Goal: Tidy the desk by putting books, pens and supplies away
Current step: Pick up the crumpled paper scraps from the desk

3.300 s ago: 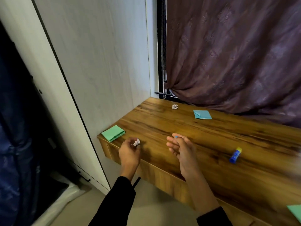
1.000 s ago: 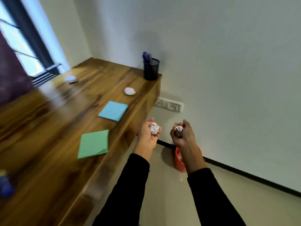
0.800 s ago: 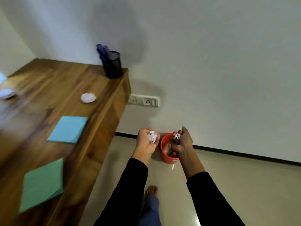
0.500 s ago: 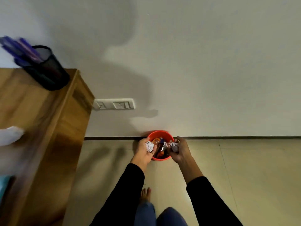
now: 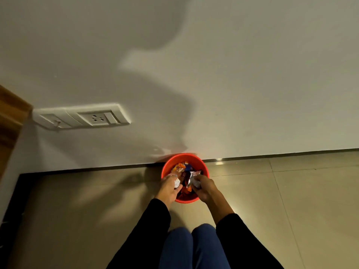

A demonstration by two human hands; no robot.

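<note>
A small red bin (image 5: pixel 184 158) stands on the floor against the wall, holding colourful wrappers. My left hand (image 5: pixel 168 187) hangs over its left rim and grips a crumpled white paper ball (image 5: pixel 176 183). My right hand (image 5: pixel 204 188) hangs over the right rim and grips a second crumpled paper ball (image 5: pixel 196 183). Both hands are just above the bin's opening, with black sleeves behind them.
The wooden desk's end (image 5: pixel 9 115) shows at the far left edge. A white wall socket plate (image 5: pixel 81 118) sits on the wall beside it. Beige floor tiles spread around the bin, and my knees in blue trousers (image 5: pixel 192 247) are at the bottom.
I have turned from the desk to the wall and bent down. Both hands, each still holding its paper ball, have come down over the red bin.
</note>
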